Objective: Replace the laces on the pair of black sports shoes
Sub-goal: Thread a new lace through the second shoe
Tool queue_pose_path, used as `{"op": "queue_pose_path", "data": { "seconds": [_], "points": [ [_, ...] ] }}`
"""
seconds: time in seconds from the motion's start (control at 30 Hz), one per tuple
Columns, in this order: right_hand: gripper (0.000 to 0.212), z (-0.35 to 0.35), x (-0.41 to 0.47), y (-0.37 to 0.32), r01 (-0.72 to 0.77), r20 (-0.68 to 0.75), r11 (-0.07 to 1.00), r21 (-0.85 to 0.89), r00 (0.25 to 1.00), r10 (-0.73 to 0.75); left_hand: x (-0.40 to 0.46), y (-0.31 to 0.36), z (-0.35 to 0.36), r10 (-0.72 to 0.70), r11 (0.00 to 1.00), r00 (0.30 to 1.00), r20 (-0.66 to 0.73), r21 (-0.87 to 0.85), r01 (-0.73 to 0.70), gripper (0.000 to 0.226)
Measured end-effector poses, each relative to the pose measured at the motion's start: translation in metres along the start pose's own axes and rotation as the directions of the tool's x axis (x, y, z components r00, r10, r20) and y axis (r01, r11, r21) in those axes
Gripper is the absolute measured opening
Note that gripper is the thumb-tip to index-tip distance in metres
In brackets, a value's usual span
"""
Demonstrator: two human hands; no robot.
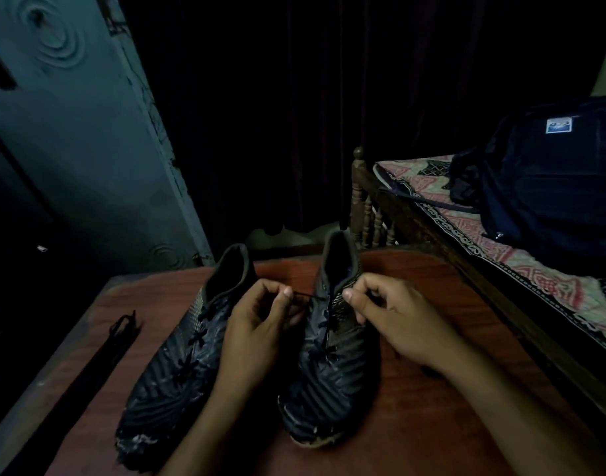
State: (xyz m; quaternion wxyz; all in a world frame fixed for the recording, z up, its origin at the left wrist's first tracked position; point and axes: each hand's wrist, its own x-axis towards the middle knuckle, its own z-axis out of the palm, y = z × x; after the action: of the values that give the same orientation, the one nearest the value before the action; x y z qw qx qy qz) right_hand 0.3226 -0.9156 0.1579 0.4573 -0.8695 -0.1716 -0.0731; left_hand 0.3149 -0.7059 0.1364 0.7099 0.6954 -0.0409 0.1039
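Two black sports shoes stand side by side on a reddish wooden table (432,338), toes toward me. The left shoe (177,359) is laced. The right shoe (332,365) carries a black lace (311,296) pulled taut across its top eyelets. My left hand (256,324) pinches one end of that lace between thumb and forefinger. My right hand (387,317) pinches the other end at the shoe's right side. A loose bundle of black laces (119,334) lies on the table to the left.
A wooden bed (408,228) with a patterned sheet (521,266) runs along the right, a dark blue backpack (548,187) on it. A blue-grey door (81,149) stands at the left. The background is dark.
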Motion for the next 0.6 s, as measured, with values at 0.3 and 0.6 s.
{"op": "queue_pose_path", "data": {
  "seconds": [0.3,0.6],
  "points": [
    [0.049,-0.005,0.002,-0.012,-0.05,0.056,0.869,0.492,0.998,0.026,-0.009,0.01,0.0,0.408,0.663,0.88,0.244,0.583,-0.47,0.038],
    [0.043,0.006,-0.008,-0.036,-0.051,0.107,0.852,0.52,0.994,-0.006,-0.021,0.027,0.004,0.292,0.91,0.882,0.369,0.178,-0.375,0.055]
  ]
}}
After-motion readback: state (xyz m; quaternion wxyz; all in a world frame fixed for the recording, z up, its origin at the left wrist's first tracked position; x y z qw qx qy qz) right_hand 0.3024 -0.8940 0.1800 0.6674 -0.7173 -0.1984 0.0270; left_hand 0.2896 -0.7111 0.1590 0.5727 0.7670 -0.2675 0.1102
